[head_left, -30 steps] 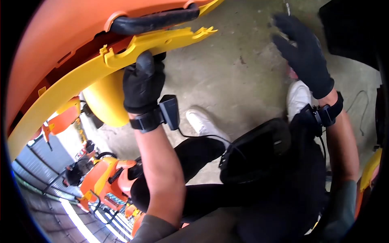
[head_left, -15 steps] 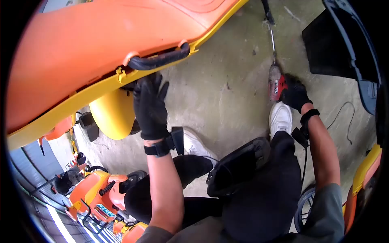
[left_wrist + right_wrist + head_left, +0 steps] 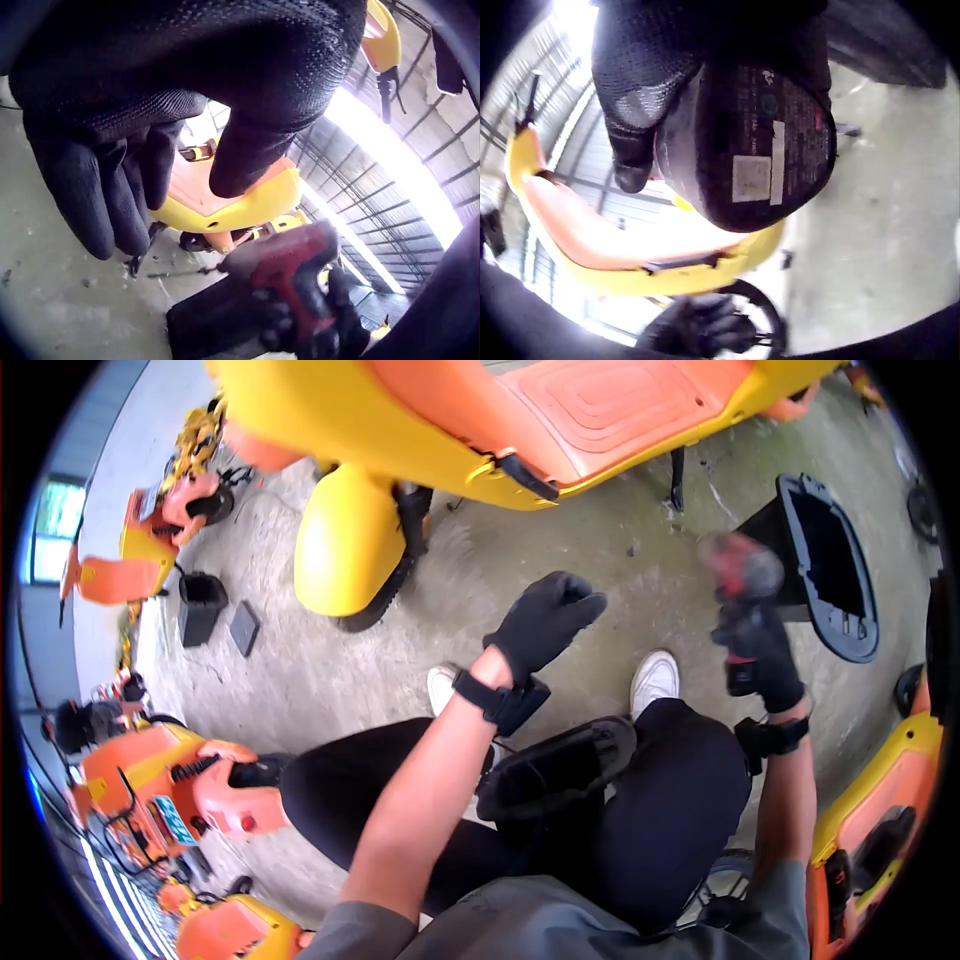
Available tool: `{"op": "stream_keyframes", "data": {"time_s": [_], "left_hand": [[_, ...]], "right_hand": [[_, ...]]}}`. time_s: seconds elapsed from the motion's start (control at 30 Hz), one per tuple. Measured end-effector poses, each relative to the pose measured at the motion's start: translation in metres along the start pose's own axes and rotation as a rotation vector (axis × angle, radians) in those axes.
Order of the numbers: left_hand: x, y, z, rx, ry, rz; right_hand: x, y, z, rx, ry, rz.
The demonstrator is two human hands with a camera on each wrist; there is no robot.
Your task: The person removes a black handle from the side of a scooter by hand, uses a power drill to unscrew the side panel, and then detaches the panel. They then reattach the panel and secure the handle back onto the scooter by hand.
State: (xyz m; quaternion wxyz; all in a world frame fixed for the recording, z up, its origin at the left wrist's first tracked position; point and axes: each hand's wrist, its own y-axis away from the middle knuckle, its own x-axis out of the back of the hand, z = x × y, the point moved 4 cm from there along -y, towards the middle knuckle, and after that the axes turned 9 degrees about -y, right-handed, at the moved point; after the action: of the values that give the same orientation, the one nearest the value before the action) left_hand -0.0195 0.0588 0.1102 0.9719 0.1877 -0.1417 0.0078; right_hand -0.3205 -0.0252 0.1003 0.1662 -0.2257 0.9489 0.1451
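Observation:
In the head view my right hand (image 3: 757, 645), in a black glove, grips a red and black cordless drill (image 3: 738, 565) by its handle. The drill is blurred there; the left wrist view shows its red body and a long thin bit pointing left. Its dark battery (image 3: 746, 150) with printed labels fills the middle of the right wrist view. My gloved left hand (image 3: 545, 622) hovers over the floor, fingers loosely bent and holding nothing. Beyond both hands stands a yellow and orange scooter (image 3: 480, 430) with a yellow front fender (image 3: 345, 545).
A black storage bin (image 3: 830, 570) with a wide rim stands by my right hand. Another black box (image 3: 200, 605) and a flat dark piece (image 3: 244, 628) lie on the concrete floor (image 3: 590, 560) at left. More scooters (image 3: 165, 770) stand to the left; a dark open case (image 3: 560, 765) sits between my legs.
My left hand has left the scooter's yellow side trim and come back toward me. My right hand has picked the drill up off the floor. The head view has shifted, showing more of the scooter.

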Motion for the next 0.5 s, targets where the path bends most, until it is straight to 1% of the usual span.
{"op": "stream_keyframes", "data": {"time_s": [0.03, 0.07, 0.1, 0.13, 0.17, 0.2, 0.27, 0.3, 0.33, 0.37, 0.4, 0.43, 0.47, 0.5], "left_hand": [[0.002, 0.005, 0.018, -0.053, -0.139, -0.028], [0.007, 0.012, 0.035, -0.070, -0.117, -0.006], [0.012, 0.020, 0.053, -0.107, -0.266, -0.011], [0.016, 0.025, 0.067, -0.148, -0.420, -0.013], [0.020, 0.029, 0.075, -0.224, -0.475, 0.020], [0.024, 0.035, 0.082, -0.275, -0.450, 0.032], [0.030, 0.047, 0.103, -0.458, -0.697, 0.058], [0.033, 0.060, 0.119, -0.412, -0.585, -0.007], [0.036, 0.077, 0.134, -0.355, -0.482, -0.081], [0.034, 0.089, 0.140, -0.307, -0.264, -0.159], [0.031, 0.093, 0.144, -0.375, -0.131, -0.238], [0.031, 0.107, 0.158, -0.448, 0.002, -0.259], [0.029, 0.121, 0.172, -0.507, 0.138, -0.272], [0.026, 0.129, 0.177, -0.509, 0.145, -0.249]], "right_hand": [[-0.008, 0.006, -0.033, 0.092, 0.007, 0.027], [-0.009, 0.014, -0.067, 0.171, 0.074, 0.047], [-0.035, 0.016, -0.110, 0.115, 0.083, -0.056], [-0.057, 0.029, -0.140, 0.231, -0.013, -0.064], [-0.083, 0.043, -0.167, 0.253, -0.071, -0.015], [-0.100, 0.057, -0.193, 0.286, -0.122, 0.039], [-0.108, 0.075, -0.227, 0.321, -0.170, -0.221], [-0.117, 0.093, -0.236, 0.419, -0.076, -0.081], [-0.133, 0.107, -0.237, 0.421, -0.055, -0.058], [-0.149, 0.116, -0.232, 0.462, -0.037, -0.056], [-0.162, 0.123, -0.221, 0.355, -0.098, -0.133], [-0.182, 0.129, -0.209, 0.348, -0.140, -0.187], [-0.190, 0.128, -0.193, 0.292, -0.296, -0.203], [-0.198, 0.130, -0.183, 0.231, -0.266, -0.206]]}}
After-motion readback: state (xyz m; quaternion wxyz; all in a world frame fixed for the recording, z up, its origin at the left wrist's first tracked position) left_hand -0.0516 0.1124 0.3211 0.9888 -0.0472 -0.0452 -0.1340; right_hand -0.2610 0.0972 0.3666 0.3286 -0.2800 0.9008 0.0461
